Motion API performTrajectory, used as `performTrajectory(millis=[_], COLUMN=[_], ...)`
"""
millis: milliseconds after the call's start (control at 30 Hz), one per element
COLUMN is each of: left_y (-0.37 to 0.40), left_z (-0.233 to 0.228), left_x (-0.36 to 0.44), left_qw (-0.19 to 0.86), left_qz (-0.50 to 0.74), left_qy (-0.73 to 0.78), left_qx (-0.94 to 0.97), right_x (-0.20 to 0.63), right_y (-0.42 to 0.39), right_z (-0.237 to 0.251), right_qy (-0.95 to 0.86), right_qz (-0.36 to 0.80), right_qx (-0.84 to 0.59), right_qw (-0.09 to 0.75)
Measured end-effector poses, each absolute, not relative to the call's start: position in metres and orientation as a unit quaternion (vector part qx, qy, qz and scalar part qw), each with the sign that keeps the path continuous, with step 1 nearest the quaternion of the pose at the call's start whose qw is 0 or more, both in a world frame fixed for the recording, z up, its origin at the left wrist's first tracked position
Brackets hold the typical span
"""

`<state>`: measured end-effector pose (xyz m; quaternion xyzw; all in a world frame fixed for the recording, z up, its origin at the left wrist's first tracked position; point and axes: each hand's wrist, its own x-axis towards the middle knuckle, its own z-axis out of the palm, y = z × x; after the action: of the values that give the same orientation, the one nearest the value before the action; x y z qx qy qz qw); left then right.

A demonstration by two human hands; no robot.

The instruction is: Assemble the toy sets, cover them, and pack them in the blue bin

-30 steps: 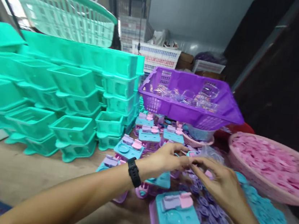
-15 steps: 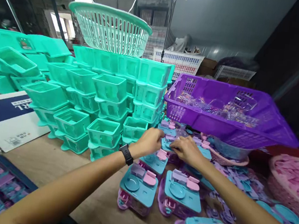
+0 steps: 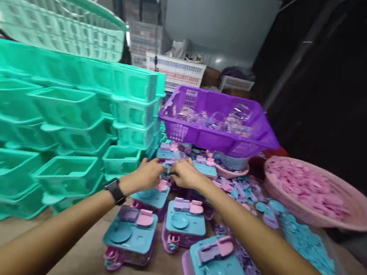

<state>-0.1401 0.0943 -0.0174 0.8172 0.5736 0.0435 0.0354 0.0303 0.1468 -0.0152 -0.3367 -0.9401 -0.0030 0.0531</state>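
Left of the purple basket (image 3: 203, 137), green bins (image 3: 133, 107) stood stacked, unchanged. Our left hand (image 3: 147, 173) was in front of the basket's near-left corner, fingers bent in at a turquoise-topped toy set (image 3: 167, 167) there. Our right hand (image 3: 186, 173) met it from the set's right side, fingers curled too. Tips hidden: couldn't tell if either was clamped on anything. A second earlier both hands were in front of the basket's middle, beside the loose purple pieces (image 3: 249, 270); we'd since shifted left. Our read: work had moved from pieces to set. Right of the basket, pink basin (image 3: 363, 211) unchanged.
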Motion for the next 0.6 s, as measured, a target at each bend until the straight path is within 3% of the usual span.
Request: performTrajectory(millis=[233,400,600], left_y=[0.095,0.106,0.147], left_z=[-0.002,0.016,0.004], left_x=[-0.115,-0.033,0.081], left_qw=[-0.023,-0.020,0.014], left_qz=[0.054,0.066,-0.002], left_qy=[0.548,0.446,0.387], left_qx=[0.834,0.892,0.922], right_x=[0.192,0.284,0.297], right_y=[0.147,0.151,0.158], right_z=[-0.014,-0.048,-0.079], right_qy=[-0.822,-0.762,-0.753], right_qz=[-0.045,-0.064,-0.063], right_qx=[-0.538,-0.633,-0.651], right_qw=[0.182,0.118,0.066])
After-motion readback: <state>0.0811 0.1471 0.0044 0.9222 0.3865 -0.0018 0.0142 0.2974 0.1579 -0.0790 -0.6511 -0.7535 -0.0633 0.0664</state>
